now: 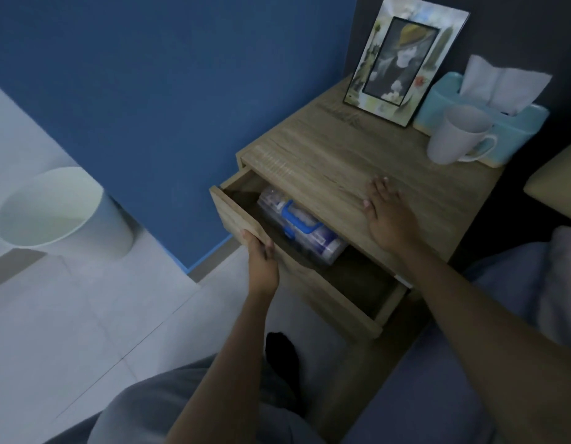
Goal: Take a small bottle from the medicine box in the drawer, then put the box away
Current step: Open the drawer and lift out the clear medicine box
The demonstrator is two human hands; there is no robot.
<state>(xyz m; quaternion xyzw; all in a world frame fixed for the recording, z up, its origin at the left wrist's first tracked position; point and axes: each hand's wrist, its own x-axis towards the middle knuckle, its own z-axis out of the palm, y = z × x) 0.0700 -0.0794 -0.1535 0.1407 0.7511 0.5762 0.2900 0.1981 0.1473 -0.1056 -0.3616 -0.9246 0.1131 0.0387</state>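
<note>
The wooden drawer (236, 216) of the bedside table stands partly pulled out. Inside lies a clear plastic medicine box (301, 224) with a blue handle and latch, its far part hidden under the tabletop. My left hand (261, 261) grips the drawer's front panel from below its top edge. My right hand (386, 216) rests flat on the tabletop (341, 155), fingers spread, holding nothing. No small bottle can be made out through the box.
On the tabletop stand a picture frame (406, 62), a white mug (457, 134) and a light blue tissue box (514, 123). A pale waste bin (59, 216) sits on the tiled floor at the left. My knees and a bed edge fill the bottom.
</note>
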